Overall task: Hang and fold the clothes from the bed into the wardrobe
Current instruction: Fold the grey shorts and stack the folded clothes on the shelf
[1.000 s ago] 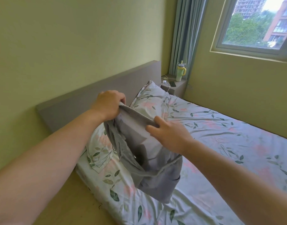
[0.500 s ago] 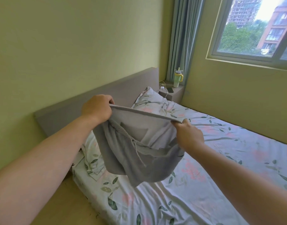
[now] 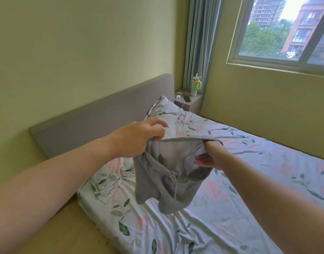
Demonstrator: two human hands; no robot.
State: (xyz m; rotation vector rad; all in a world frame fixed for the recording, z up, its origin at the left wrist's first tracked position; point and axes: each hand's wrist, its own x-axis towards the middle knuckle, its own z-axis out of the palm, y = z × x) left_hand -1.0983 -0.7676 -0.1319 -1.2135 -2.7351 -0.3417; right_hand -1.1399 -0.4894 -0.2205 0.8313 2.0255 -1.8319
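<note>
Bedroom, floral bed (image 3: 231,208) | grey drawstring shorts (image 3: 168,173) in mid-air above it, unfolded | left hand (image 3: 137,138) pinches one end of the waistband (image 3: 185,139) | right hand (image 3: 210,154) hooked inside the other end, fingertips hidden | waistband stretched taut, probably to square it for folding

No text, label, brand, number or sign can be read on anything here.

grey shorts (image 3: 168,173), leaf-and-pink-flower bedsheet (image 3: 249,208), grey headboard (image 3: 102,123), yellow-green wall (image 3: 84,52), green-yellow cup (image 3: 195,86)
</note>
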